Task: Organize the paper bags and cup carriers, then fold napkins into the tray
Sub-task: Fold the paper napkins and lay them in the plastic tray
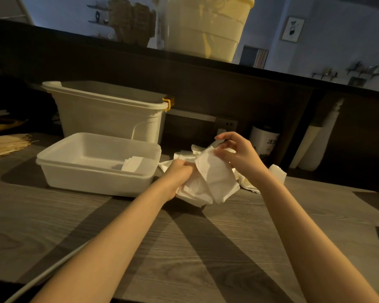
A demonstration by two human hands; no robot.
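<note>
Napkins [208, 173] are the work now: in the head view, a loose white pile lies on the wooden counter [184, 248], just right of the shallow white tray [59, 169]. The left hand [179, 173] is closed on the lower part of one napkin, and the right hand [234, 149] pinches its upper edge. A few folded napkins [134, 164] already lie in the tray. I judge the folding has only begun; much of the pile remains. Brown cup carriers [131, 20] stand on the upper ledge.

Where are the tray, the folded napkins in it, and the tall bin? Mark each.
tray [101, 182]: head view, front wall.
folded napkins [134, 164]: head view, top sheet.
tall bin [109, 121]: head view, front wall.
</note>
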